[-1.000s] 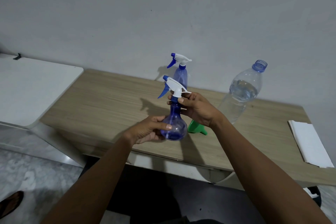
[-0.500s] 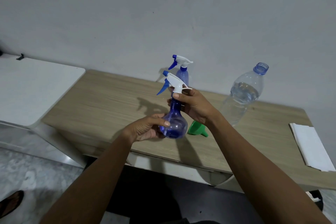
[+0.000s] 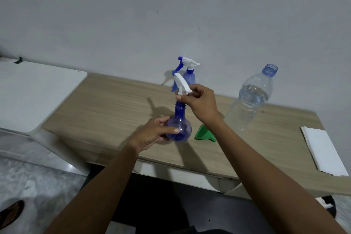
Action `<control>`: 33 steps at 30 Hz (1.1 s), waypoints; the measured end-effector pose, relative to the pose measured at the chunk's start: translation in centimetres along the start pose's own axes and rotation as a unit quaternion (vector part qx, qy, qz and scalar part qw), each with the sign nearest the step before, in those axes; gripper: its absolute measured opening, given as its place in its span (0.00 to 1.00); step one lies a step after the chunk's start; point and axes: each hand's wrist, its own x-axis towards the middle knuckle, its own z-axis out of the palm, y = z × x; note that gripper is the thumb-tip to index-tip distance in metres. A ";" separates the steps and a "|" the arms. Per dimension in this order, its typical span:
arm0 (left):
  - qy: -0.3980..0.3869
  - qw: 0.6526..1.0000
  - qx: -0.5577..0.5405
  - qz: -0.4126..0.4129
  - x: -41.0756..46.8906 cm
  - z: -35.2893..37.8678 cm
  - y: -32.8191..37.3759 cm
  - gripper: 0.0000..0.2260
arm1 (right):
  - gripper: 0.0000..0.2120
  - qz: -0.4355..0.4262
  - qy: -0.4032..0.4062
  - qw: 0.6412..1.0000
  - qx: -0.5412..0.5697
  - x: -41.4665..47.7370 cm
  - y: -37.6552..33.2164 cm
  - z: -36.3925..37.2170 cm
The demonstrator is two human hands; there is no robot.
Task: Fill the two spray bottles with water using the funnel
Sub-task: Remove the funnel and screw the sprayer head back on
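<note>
Two bottles to fill: the held spray bottle (image 3: 183,125) is upright over the near middle of the table (image 3: 114,108); the second spray bottle (image 3: 189,77) stands at the far edge against the wall (image 3: 171,15), its trigger head on.
Left hand (image 3: 153,133): fingers and thumb curled round the held spray bottle's round blue body, thumb across the front.
Right hand (image 3: 202,104): thumb and fingertips pinched on the base of the white trigger head (image 3: 182,85) at the top of the neck; whether that head is screwed on or loose cannot be told.
Funnel (image 3: 202,134): green, lying on its side on the table just right of the held spray bottle, partly hidden by the right forearm.
Water bottle (image 3: 250,100): clear, uncapped, roughly half full, standing right of the funnel, further back.
White sheet (image 3: 321,152): flat on the table's right end.
White counter (image 3: 34,93): left of the table.
Sandalled foot (image 3: 11,214): on the floor, near left corner.
</note>
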 end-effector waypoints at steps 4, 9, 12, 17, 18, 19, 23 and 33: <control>0.099 0.993 0.036 0.055 0.0 1.0 0.0 0.32 | 0.15 -0.005 0.140 0.990 0.001 -1.6 1.5 1.5; 0.137 0.985 0.053 0.089 0.2 1.1 -0.6 0.35 | 0.15 0.006 0.184 0.983 -0.011 -2.3 1.6 2.5; 0.154 0.982 0.061 0.094 0.2 0.9 -1.0 0.37 | 0.15 0.013 0.159 0.987 -0.018 -2.3 1.7 2.2; 0.171 0.976 0.089 0.100 0.0 0.4 -1.3 0.40 | 0.15 0.035 0.084 0.995 -0.036 -2.0 1.1 1.0; 0.172 0.976 0.090 0.103 0.0 0.4 -1.3 0.41 | 0.15 0.036 0.086 0.995 -0.036 -1.9 1.1 0.9; 0.172 0.976 0.086 0.103 0.1 0.5 -1.3 0.41 | 0.16 0.035 0.089 0.995 -0.036 -1.9 1.1 0.8; 0.170 0.978 0.069 0.101 0.3 0.8 -1.2 0.39 | 0.18 0.019 0.082 0.995 -0.050 -1.8 1.0 0.9; 0.157 0.982 0.061 0.087 -0.3 0.0 -1.6 0.44 | 0.09 0.018 0.001 0.999 -0.048 -2.0 1.0 0.5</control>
